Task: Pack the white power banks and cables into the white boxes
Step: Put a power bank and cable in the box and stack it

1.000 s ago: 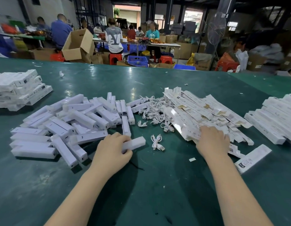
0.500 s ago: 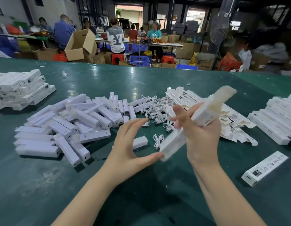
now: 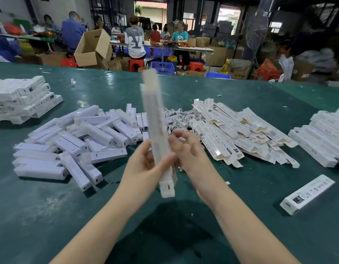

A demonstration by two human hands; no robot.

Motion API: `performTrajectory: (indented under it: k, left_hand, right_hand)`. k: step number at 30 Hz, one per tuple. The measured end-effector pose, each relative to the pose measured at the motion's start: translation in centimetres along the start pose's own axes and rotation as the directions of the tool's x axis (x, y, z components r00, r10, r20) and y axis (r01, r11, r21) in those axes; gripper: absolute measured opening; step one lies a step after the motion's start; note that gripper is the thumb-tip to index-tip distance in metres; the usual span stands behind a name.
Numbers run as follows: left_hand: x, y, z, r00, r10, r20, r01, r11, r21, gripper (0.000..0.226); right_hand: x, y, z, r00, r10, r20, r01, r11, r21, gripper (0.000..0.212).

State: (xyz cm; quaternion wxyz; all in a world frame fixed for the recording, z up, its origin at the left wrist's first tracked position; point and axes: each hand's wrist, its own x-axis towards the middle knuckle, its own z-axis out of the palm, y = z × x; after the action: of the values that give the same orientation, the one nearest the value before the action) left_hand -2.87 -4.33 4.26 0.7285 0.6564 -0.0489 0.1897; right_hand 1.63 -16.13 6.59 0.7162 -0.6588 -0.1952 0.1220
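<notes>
I stand at a green table, both forearms reaching in from six o'clock. My left hand curls its fingers and thumb round a tall white box held upright at the centre of my view. A white power bank pokes out of the box's lower end, half in, its port facing me. My right hand hovers just beside the box at three o'clock, fingers loosely spread; motion blur hides whether they touch it.

Loose power banks lie heaped at nine to ten o'clock. Coiled white cables sit at twelve o'clock behind the box, flat unfolded boxes spread at two o'clock, and filled boxes stack at ten o'clock. One closed box lies alone at four o'clock.

What could go wrong, in my judgement: the bank hangs from the open bottom, so a slack grip could let it slide out onto the table. Pushing it in crooked could crease the thin card. I see no cable in either hand, so sealing now could mean a box without one.
</notes>
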Motion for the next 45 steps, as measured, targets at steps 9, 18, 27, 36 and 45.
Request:
performTrajectory:
  k: [9, 18, 27, 36, 45]
  left_hand:
    - [1.7, 0.3, -1.5, 0.932, -0.306, -0.196, 0.152, 0.819, -0.554, 0.037]
    - [2.0, -0.1, -2.4, 0.808, -0.525, -0.267, 0.247, 0.714, -0.655, 0.016]
    - [2.1, 0.3, -2.7, 0.76, -0.589, -0.274, 0.103, 0.526, -0.845, 0.033]
    - [2.2, 0.0, -2.5, 0.735, -0.595, -0.326, 0.047, 0.524, -0.851, 0.031]
    - [2.2, -0.4, -2.6, 0.702, -0.659, -0.271, 0.139, 0.5, -0.855, 0.039]
  right_hand:
    - [0.0, 2.1, 0.3, 0.965, -0.259, 0.049, 0.256, 0.88, -0.401, 0.031]
    - [-0.3, 2.8, 0.7, 0.805, -0.54, 0.247, 0.566, 0.571, -0.595, 0.027]
    - [-1.3, 3.2, 2.2, 0.888, -0.383, 0.256, 0.46, 0.758, -0.463, 0.022]
    - [-1.8, 3.3, 2.9, 0.918, -0.316, 0.238, 0.389, 0.834, -0.393, 0.01]
    - [-2.0, 3.4, 3.1, 0.939, -0.304, 0.161, 0.344, 0.848, -0.403, 0.014]
